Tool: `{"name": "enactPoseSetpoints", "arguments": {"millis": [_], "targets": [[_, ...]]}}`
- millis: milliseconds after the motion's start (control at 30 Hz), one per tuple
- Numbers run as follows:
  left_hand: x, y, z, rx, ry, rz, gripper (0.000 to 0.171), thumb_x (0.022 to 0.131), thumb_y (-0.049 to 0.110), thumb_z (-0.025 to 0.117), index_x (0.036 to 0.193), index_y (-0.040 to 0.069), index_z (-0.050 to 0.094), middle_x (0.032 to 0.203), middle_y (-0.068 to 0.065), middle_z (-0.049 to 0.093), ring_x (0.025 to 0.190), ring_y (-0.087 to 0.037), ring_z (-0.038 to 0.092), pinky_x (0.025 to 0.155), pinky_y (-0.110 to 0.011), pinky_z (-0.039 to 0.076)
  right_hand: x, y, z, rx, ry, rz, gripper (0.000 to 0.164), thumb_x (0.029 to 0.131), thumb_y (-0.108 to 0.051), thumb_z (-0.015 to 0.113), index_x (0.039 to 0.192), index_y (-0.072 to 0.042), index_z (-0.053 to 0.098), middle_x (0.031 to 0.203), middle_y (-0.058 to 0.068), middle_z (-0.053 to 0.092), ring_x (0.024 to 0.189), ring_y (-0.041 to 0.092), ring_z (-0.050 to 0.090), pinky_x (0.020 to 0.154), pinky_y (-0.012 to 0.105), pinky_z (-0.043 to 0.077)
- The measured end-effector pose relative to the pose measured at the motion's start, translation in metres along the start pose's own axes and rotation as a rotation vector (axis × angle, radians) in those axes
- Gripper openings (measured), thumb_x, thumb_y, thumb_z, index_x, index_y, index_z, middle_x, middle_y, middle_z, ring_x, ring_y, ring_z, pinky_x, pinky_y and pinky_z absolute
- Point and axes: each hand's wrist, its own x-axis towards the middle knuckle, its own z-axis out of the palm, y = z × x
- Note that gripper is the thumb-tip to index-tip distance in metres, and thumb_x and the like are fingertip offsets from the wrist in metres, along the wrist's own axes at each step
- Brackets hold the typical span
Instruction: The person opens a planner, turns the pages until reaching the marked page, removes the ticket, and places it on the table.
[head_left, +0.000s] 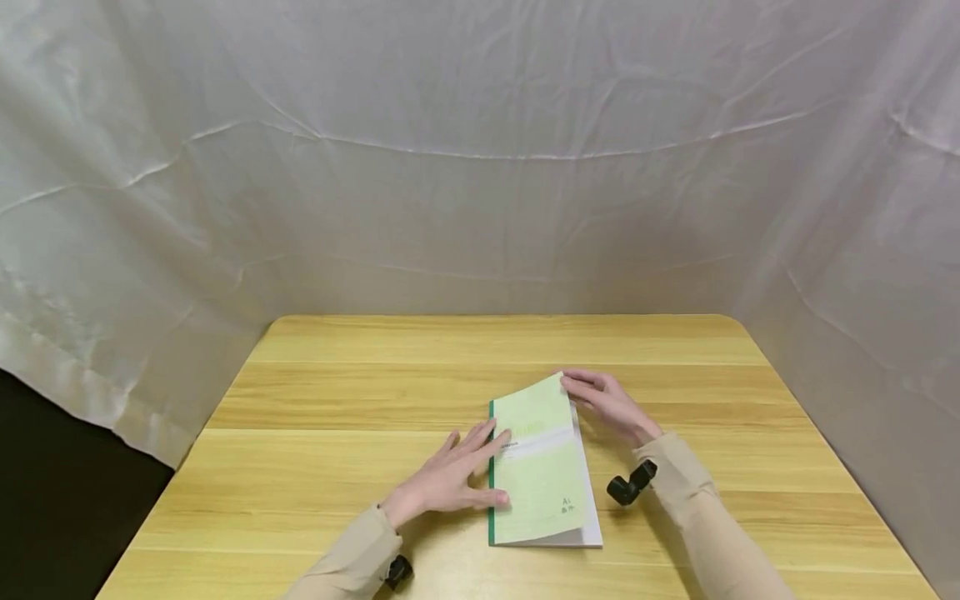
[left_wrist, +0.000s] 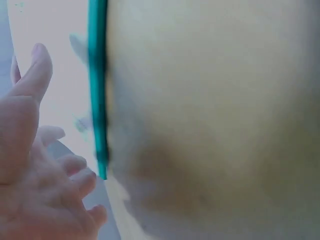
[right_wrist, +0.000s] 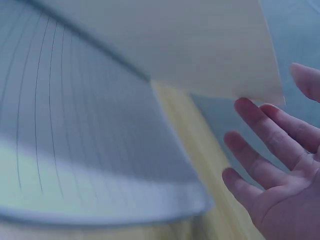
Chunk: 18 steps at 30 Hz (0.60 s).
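Note:
A thin notebook [head_left: 536, 487] with a pale green cover and a teal spine strip [left_wrist: 97, 80] lies on the table. Its cover is raised along the right side, and white pages [head_left: 592, 521] show beneath. My left hand [head_left: 450, 477] reaches across the spine, fingers spread over the cover's left part. At the top right corner is my right hand [head_left: 611, 407]; its fingertips touch the lifted cover [right_wrist: 215, 45], while the thumb stands apart from it in the right wrist view. Lined paper [right_wrist: 75, 115] is visible under the cover there.
The light wooden table [head_left: 337, 400] extends around the notebook on all sides. Pale grey cloth [head_left: 480, 225] hangs behind the table and along both sides. A dark area [head_left: 60, 492] lies beyond the left edge. Each wrist carries a small black camera [head_left: 630, 483].

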Motion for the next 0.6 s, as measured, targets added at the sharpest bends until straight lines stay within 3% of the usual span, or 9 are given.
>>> {"name": "enactPoseSetpoints", "arguments": {"millis": [200,333,433,600], "targets": [[-0.005,0.011,-0.012,-0.196,0.121,-0.041,0.094,0.094,0.055,0.062,0.162,0.009,0.016,0.169,-0.018,0.011,0.157,-0.038,0.015,0.125,-0.066,0.002,0.000,-0.016,0.017,0.158,-0.108,-0.083,0.065,0.110,-0.032,0.040,0.151,0.016,0.025,0.155,0.037,0.032,0.120,0.001,0.062,0.108,0.020,0.048],[-0.005,0.020,-0.018,-0.329,0.188,-0.043,0.091,0.097,0.053,0.060,0.161,0.005,0.016,0.166,-0.022,0.019,0.153,-0.040,0.025,0.124,-0.063,0.017,0.000,-0.028,0.030,0.195,-0.188,-0.104,0.067,0.111,-0.038,0.033,0.153,0.013,0.024,0.160,0.033,0.027,0.128,0.005,0.059,0.113,0.025,0.045],[-0.004,0.026,-0.022,-0.446,0.233,-0.036,0.088,0.098,0.050,0.060,0.160,0.004,0.019,0.164,-0.025,0.024,0.148,-0.044,0.034,0.120,-0.060,0.031,0.001,-0.036,0.040,0.194,-0.213,-0.105,0.068,0.110,-0.042,0.031,0.154,0.010,0.025,0.161,0.030,0.026,0.138,0.018,0.053,0.117,0.031,0.042],[-0.006,0.033,-0.028,-0.616,0.245,-0.043,0.085,0.099,0.047,0.061,0.158,0.000,0.023,0.161,-0.028,0.028,0.142,-0.048,0.042,0.116,-0.056,0.040,0.002,-0.042,0.053,0.167,-0.210,-0.120,0.067,0.110,-0.041,0.032,0.154,0.010,0.028,0.161,0.030,0.027,0.146,0.044,0.037,0.121,0.041,0.037]]}}
